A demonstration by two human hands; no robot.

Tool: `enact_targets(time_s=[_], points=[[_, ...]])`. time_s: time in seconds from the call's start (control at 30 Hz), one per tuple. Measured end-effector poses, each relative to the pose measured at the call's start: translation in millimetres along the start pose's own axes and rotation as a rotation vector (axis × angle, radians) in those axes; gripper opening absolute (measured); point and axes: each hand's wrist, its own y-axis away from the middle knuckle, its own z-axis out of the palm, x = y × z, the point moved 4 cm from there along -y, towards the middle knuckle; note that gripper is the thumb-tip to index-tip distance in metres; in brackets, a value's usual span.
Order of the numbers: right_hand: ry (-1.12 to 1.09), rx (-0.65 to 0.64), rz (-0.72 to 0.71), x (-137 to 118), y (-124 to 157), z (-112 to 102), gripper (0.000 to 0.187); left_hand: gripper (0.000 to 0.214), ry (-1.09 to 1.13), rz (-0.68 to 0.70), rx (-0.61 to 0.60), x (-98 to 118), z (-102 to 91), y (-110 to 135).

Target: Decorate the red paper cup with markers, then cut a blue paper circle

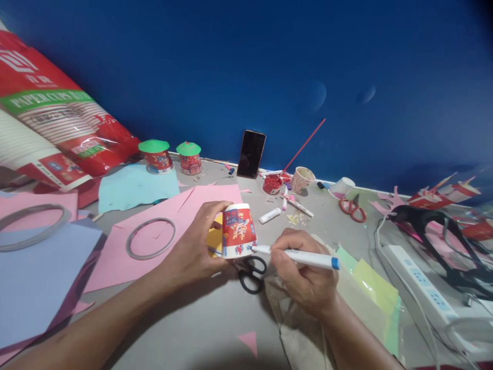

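An upside-down red and white paper cup (238, 226) with printed figures is gripped in my left hand (200, 241), fingers and thumb on its left side. My right hand (304, 270) is closed around a white marker (304, 258) with a blue end. The marker's tip points left and meets the cup near its lower right rim, where small blue and red marks show. Beneath the cup, the black handles of a pair of scissors (252, 275) lie on the table. Something yellow (215, 237) shows behind the cup, mostly hidden by my left hand.
Two cups with green paper tops (156, 154) stand at the back left, beside a bag of paper cups (57, 103). A phone (251, 154) leans on the blue wall. Pink paper (111, 262) lies left; red-handled scissors (352, 209) and a power strip (419, 282) are right.
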Motion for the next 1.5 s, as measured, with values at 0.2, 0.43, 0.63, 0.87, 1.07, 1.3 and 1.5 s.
enact_targets(time_s=[0.2, 0.43, 0.63, 0.87, 1.07, 1.3, 1.5], points=[[0.007, 0.027, 0.002, -1.8, 1.3, -1.9, 0.018, 0.08, 0.006, 0.013, -0.003, 1.3, -0.1, -0.8], [0.008, 0.037, -0.01, -1.1, 1.7, -2.1, 0.018, 0.08, 0.01, 0.012, -0.003, 1.7, 0.0, -0.2], [-0.038, -0.001, -0.032, -0.7, 2.5, 1.9, 0.017, 0.081, 0.017, -0.022, -0.012, 1.8, 1.2, -1.0], [-0.029, -0.023, -0.029, -1.6, 1.1, 1.1, 0.016, 0.08, 0.026, -0.044, -0.025, 2.3, 2.2, -0.7], [-0.024, -0.028, -0.012, -2.3, -0.3, 0.7, 0.018, 0.082, 0.025, -0.044, -0.021, 3.2, 1.7, -1.2], [-0.052, 0.006, 0.035, 1.0, 1.8, -3.3, 0.017, 0.082, 0.017, -0.033, -0.018, 4.8, -0.4, -1.6], [-0.04, -0.036, 0.032, 0.2, -0.3, -1.3, 0.017, 0.081, 0.002, -0.018, -0.021, 3.3, 1.0, -0.8]])
